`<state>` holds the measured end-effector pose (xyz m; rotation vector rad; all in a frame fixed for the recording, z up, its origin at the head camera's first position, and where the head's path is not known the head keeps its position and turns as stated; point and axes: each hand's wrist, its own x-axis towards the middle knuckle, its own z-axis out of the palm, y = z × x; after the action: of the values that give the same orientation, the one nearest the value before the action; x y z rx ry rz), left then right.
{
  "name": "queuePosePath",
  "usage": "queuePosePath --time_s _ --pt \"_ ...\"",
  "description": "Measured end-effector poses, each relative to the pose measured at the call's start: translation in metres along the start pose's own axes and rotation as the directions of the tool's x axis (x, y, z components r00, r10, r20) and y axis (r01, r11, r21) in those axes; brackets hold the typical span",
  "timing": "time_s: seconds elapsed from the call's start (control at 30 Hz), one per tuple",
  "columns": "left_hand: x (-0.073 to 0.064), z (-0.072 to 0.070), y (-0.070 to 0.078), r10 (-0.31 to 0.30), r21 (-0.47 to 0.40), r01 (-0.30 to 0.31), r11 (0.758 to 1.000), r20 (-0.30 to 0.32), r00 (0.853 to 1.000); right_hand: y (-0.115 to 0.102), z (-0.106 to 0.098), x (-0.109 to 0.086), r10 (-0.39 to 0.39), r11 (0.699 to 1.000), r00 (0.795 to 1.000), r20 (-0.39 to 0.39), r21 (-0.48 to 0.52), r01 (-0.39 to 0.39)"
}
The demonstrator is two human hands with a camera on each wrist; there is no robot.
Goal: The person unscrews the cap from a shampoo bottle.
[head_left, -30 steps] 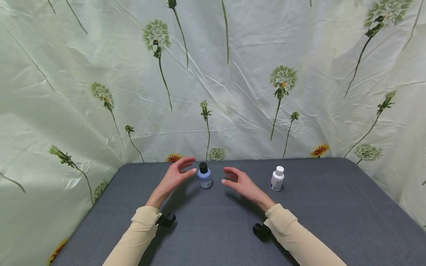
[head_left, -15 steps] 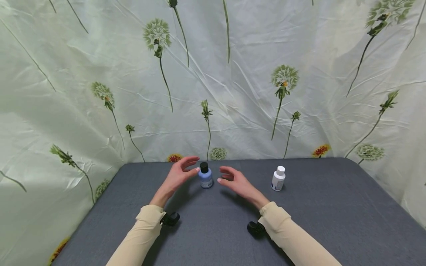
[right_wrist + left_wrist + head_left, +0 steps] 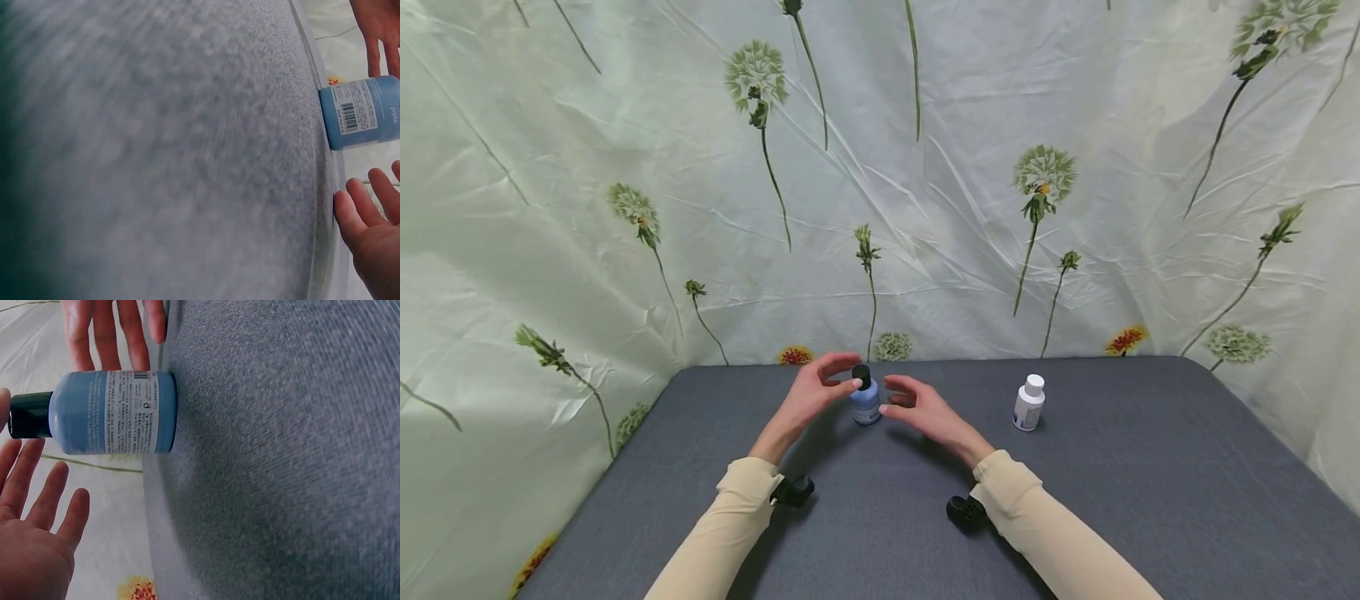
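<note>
A blue bottle (image 3: 866,408) with a black cap and a white printed label stands upright on the dark grey tabletop. From its left, my left hand (image 3: 811,398) reaches with loosely bent fingers, and the thumb tip overlaps the cap in the head view. The left wrist view has this hand (image 3: 34,550) with its fingers spread beside the bottle's cap (image 3: 30,415). My right hand (image 3: 934,417) is on the other side, thumb tip right at the bottle's edge. In the right wrist view, a gap shows between its relaxed fingers (image 3: 353,212) and the bottle (image 3: 362,115).
A small white bottle (image 3: 1028,404) with a white cap stands to the right of my right hand. Behind the grey table (image 3: 880,533) hangs a pale curtain (image 3: 940,208) printed with dandelions. Black wrist cameras (image 3: 966,514) sit below both cuffs.
Both hands have moved inward toward the blue bottle: the left to the right, the right to the left. The two bottles stay standing in place.
</note>
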<state>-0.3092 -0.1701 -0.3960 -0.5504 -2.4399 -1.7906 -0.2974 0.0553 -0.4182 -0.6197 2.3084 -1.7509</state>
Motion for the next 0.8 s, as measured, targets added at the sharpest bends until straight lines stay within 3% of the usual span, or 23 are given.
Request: queuePosePath --time_s 0.5,0.8 --pt "0.002 0.002 -0.003 -0.078 0.025 0.078 0.997 0.008 0.997 -0.002 0.014 0.014 -0.001 0.999 0.999 0.055 0.038 -0.001" --pt "0.004 0.002 0.0 -0.107 0.025 0.107 0.994 0.0 0.994 0.0 0.017 0.02 0.004 0.999 0.999 0.032 0.034 -0.006"
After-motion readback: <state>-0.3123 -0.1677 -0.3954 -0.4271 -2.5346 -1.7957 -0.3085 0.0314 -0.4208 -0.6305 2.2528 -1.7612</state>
